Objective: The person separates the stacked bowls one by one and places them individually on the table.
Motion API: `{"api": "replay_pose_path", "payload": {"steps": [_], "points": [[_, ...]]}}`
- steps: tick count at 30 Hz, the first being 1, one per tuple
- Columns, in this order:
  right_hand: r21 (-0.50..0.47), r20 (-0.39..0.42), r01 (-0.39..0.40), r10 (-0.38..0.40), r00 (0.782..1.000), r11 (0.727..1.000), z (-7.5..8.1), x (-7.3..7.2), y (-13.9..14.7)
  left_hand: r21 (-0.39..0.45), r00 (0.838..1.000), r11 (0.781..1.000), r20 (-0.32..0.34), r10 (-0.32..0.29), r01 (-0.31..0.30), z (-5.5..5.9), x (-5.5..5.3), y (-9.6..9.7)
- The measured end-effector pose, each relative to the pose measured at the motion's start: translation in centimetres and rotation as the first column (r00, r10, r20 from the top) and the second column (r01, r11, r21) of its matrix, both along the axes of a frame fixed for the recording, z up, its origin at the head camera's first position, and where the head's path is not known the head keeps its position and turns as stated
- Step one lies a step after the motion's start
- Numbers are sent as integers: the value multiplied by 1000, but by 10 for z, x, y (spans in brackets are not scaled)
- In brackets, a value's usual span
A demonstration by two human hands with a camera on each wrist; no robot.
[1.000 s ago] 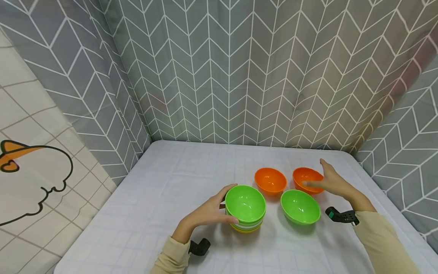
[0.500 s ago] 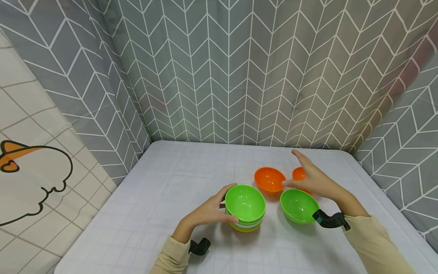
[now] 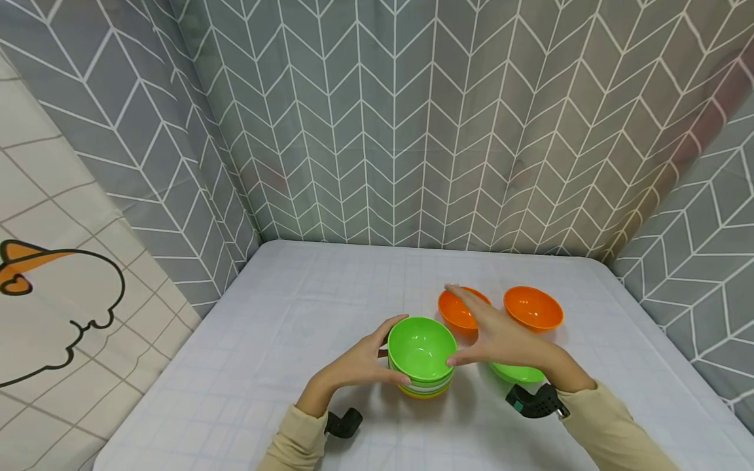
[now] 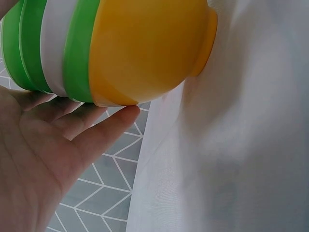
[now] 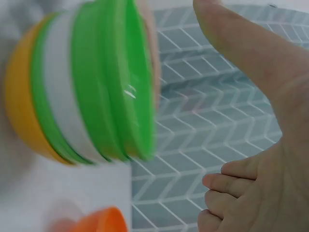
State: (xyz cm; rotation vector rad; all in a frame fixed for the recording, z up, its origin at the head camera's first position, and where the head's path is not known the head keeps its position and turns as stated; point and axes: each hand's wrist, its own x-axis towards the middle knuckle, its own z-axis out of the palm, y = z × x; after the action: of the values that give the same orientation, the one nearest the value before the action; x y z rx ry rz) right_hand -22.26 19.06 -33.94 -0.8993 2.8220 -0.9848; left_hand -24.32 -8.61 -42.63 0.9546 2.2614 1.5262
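Left hand (image 3: 358, 361): grips bowl stack (image 3: 421, 353), left side.
Bowl stack: upright on table (image 3: 288, 307); yellow lowest.
Green bowl (image 3: 518, 375): right, partly hidden by right hand (image 3: 501, 339).
Right hand: spread wide, just beside bowl stack.
Orange bowls (image 3: 533, 307): two, far, side by side.

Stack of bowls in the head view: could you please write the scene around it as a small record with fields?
Main thing: stack of round, glossy bowls
Colours: green on top, white between, yellow at the bottom
Held by: left hand
Beside it: right hand, gripping nothing
Loose bowls: left round orange bowl, right round orange bowl, separate round green bowl, partly hidden
Surface: white cloth-covered table
Backdrop: grey fabric with white zigzags
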Motion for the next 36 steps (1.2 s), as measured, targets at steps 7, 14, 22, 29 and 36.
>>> {"api": "replay_pose_path", "payload": {"steps": [7,14,22,29,36], "points": [[-17,57,-79,80,995,997,-18,3,-16,1,1000,1000,-6,-10,10,1,0,0],[-26,87,-102,104,991,994,-30,0,-21,-5,1000,1000,-16,-17,17,1,0,0],[-50,111,-51,56,992,997,-38,2,-24,-1,999,1000,-20,-28,28,0,-1,0],[-139,117,-62,79,990,988,-44,1,-26,5,1000,1000,-11,-27,27,-2,-1,-1],[-182,148,-44,72,986,982,-47,2,-26,9,1000,1000,-6,-28,28,-1,0,-1]]}}
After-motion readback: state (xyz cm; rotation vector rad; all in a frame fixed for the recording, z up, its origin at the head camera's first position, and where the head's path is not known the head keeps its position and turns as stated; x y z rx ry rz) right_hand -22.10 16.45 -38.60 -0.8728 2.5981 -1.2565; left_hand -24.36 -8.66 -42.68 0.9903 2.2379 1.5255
